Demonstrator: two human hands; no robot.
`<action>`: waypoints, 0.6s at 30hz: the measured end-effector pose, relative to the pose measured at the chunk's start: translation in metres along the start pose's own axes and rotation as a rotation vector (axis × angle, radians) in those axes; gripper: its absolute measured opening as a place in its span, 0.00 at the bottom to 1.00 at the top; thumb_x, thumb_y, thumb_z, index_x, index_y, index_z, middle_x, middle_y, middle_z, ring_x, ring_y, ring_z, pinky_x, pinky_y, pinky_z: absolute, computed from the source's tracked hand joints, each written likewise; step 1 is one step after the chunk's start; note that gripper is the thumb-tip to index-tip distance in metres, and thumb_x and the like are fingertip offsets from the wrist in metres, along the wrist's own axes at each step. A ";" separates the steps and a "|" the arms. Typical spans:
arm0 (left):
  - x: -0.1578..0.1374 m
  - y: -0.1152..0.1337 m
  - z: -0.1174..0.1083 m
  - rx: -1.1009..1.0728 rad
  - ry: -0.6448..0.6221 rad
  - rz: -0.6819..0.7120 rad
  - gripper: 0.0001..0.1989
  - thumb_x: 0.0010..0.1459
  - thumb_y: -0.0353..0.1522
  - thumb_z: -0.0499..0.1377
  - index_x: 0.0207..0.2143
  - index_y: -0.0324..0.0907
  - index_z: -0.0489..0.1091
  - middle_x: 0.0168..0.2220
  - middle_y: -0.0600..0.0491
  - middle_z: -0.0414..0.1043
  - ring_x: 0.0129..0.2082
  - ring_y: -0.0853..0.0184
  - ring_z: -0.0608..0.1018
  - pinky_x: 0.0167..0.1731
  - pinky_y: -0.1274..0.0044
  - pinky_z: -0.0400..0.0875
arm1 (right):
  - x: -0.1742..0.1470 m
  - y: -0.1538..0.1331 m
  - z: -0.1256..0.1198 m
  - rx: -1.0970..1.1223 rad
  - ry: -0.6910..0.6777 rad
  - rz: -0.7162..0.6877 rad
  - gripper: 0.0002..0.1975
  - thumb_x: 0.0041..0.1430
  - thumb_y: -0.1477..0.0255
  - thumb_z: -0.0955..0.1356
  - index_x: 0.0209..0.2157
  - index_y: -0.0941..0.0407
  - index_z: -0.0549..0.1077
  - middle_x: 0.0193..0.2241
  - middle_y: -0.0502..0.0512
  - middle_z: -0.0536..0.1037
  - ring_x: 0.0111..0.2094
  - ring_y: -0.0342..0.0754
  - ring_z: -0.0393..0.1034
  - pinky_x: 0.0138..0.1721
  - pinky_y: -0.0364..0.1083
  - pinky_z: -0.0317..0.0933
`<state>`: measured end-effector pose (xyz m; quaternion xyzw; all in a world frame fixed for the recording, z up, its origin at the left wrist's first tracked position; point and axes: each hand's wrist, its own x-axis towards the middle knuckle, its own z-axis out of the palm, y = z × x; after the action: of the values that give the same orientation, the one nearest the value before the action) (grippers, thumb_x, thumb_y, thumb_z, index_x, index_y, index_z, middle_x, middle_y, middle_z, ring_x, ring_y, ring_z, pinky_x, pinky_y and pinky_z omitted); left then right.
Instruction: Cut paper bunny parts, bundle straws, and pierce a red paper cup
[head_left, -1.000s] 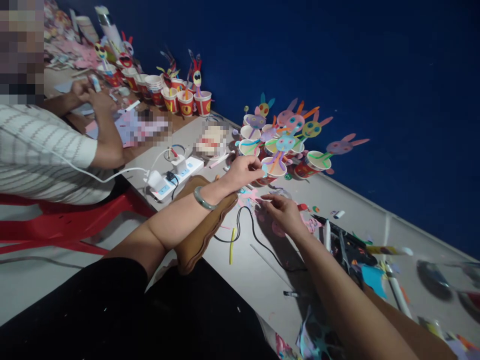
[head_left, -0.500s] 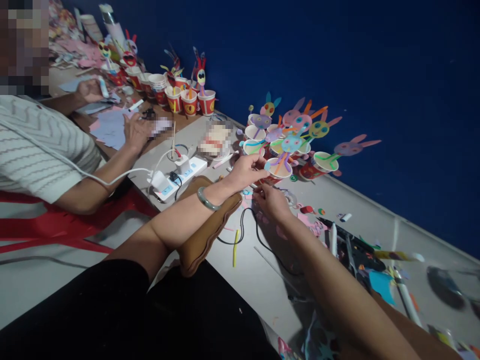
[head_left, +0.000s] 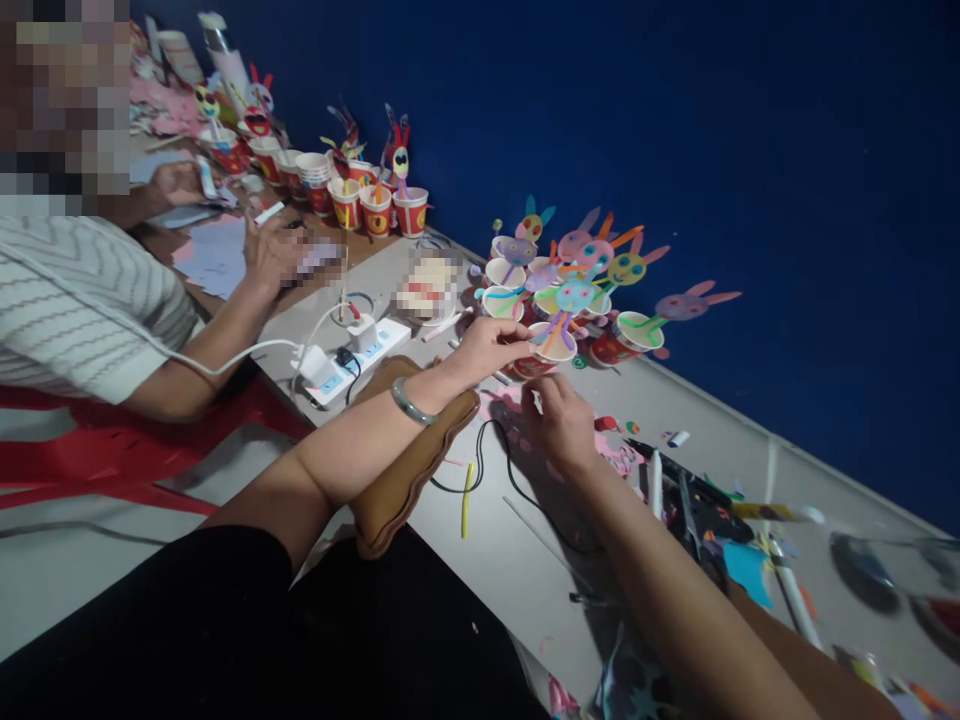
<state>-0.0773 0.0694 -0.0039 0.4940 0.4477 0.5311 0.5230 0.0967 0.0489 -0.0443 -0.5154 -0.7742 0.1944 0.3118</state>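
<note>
My left hand (head_left: 486, 352), with a jade-like bangle on its wrist, pinches the near left rim of a red and white paper cup (head_left: 556, 345). In that cup stands a light blue paper rabbit head (head_left: 574, 292) with orange and purple strips below it. My right hand (head_left: 561, 420) is just nearer than the cup, low over the table, its fingers curled together. What lies between those fingertips, if anything, is hidden. Pink paper scraps (head_left: 504, 400) lie beside it. Several more cups with paper rabbits, such as a purple one (head_left: 684, 306), are grouped behind.
A power strip (head_left: 360, 360) with plugs and a brown cushion (head_left: 409, 470) are to the left. A black cable (head_left: 480, 450) and a yellow strip (head_left: 467, 500) lie on the table. Left, a co-worker's hand (head_left: 270, 255) is over paper. Pens and scraps clutter the right.
My right hand has turned and come slightly nearer to me, fingers curling downward. The left hand stays at the cup. The view has shifted a little; the co-worker's hand has moved slightly.
</note>
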 end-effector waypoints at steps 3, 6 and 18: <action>-0.003 0.002 0.000 -0.062 -0.039 -0.097 0.04 0.53 0.26 0.66 0.32 0.34 0.75 0.22 0.57 0.73 0.20 0.78 0.71 0.24 0.82 0.64 | -0.002 0.001 -0.008 0.478 0.136 0.282 0.09 0.51 0.65 0.70 0.28 0.54 0.69 0.22 0.49 0.71 0.22 0.43 0.60 0.25 0.44 0.53; -0.006 0.006 0.000 -0.100 -0.115 -0.218 0.03 0.56 0.27 0.64 0.33 0.34 0.74 0.28 0.50 0.79 0.22 0.76 0.76 0.24 0.82 0.68 | 0.001 -0.001 -0.016 0.637 0.148 0.374 0.13 0.48 0.60 0.71 0.29 0.53 0.68 0.18 0.44 0.66 0.18 0.40 0.56 0.21 0.43 0.51; -0.021 0.009 0.014 -0.170 -0.216 -0.363 0.09 0.57 0.32 0.65 0.35 0.38 0.68 0.34 0.49 0.81 0.23 0.74 0.79 0.22 0.83 0.67 | -0.018 -0.022 -0.035 1.078 0.132 0.592 0.18 0.35 0.68 0.79 0.29 0.55 0.73 0.25 0.47 0.74 0.17 0.33 0.52 0.17 0.39 0.48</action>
<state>-0.0656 0.0476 0.0057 0.4135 0.4244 0.4080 0.6946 0.1108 0.0236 -0.0103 -0.4894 -0.3703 0.6041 0.5083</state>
